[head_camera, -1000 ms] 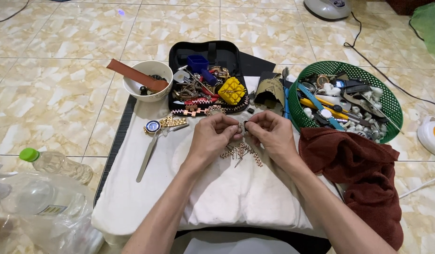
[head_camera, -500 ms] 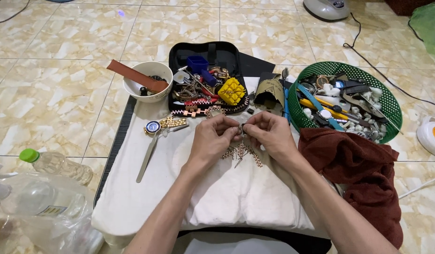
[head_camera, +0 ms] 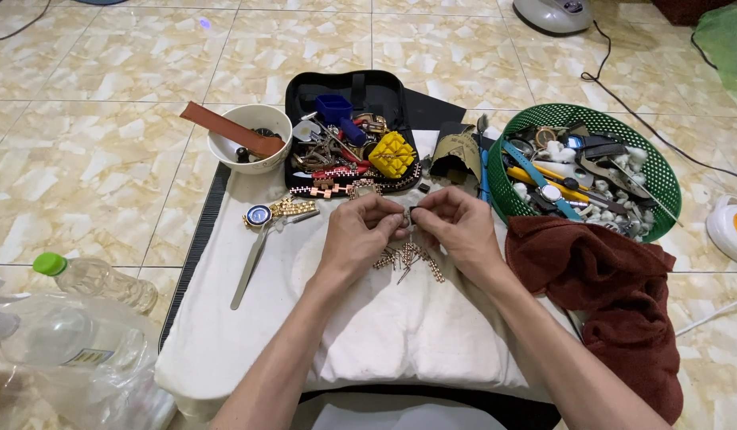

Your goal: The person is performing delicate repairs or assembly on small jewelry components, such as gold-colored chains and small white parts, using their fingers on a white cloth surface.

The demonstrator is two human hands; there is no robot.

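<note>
My left hand and my right hand meet over the middle of a white cloth pad, fingertips pinched together on a small metal part. A loose gold-coloured metal watch band with a thin pin hangs just below my fingers and touches the cloth. A wristwatch with a blue dial and gold band lies to the left, next to long metal tweezers.
An open black tool case holds a yellow block, blue parts and bands. A white bowl carries a brown strap. A green basket of watches stands right, above a dark red towel. Plastic bottles lie at left.
My hands have stayed together over the pad, with only small finger shifts on the band part. Nothing else has moved.
</note>
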